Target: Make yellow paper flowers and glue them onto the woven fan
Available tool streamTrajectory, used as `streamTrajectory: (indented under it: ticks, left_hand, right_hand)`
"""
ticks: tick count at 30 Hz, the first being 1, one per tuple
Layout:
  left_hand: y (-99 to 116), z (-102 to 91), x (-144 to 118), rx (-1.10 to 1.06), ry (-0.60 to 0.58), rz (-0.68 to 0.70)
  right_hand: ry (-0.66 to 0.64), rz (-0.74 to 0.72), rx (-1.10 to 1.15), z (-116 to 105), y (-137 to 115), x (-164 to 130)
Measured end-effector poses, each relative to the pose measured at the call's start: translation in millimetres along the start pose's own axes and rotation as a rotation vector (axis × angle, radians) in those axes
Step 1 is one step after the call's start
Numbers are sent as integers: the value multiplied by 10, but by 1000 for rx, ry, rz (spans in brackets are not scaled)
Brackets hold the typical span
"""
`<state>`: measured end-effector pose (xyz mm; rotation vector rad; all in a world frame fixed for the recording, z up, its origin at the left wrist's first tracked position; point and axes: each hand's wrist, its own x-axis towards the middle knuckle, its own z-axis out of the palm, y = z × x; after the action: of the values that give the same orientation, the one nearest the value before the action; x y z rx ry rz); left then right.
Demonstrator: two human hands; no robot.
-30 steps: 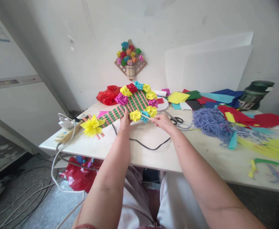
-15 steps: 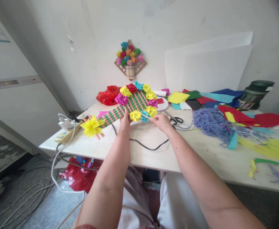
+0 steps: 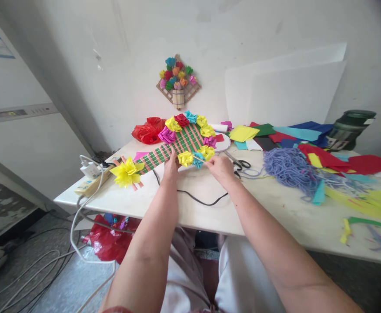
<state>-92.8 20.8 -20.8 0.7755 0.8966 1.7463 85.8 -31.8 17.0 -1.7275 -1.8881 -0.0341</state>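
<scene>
A woven green-and-pink panel (image 3: 158, 159), shaped like a fan with a long handle, is held tilted above the table. My left hand (image 3: 171, 164) is closed on its lower edge near the middle. Yellow, red, blue and purple paper flowers rim its wide end, and a large yellow flower (image 3: 127, 172) sits on the narrow end. Between the fingers of my right hand (image 3: 220, 167) is a thin pale stick (image 3: 199, 159), its tip against the blue paper flower (image 3: 198, 161) on the near edge. Black-handled scissors (image 3: 242, 164) lie just beyond my right hand.
A heap of purple yarn (image 3: 286, 169) and coloured paper sheets (image 3: 242, 133) cover the table's right side. A power strip (image 3: 88, 187) with a charger stands at the left edge. A black cable (image 3: 197, 200) crosses the front. A green jar (image 3: 349, 130) stands back right.
Almost nothing differs. The panel and both hands appear shifted very slightly right, and the stick stays at the blue flower.
</scene>
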Motion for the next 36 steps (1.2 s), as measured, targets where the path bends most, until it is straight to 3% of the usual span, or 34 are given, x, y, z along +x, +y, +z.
streamTrajectory:
  ticks: [36]
  left_hand:
    - [37, 31, -38, -30, 46, 0]
  right_hand:
    - [-45, -16, -112, -91, -52, -57]
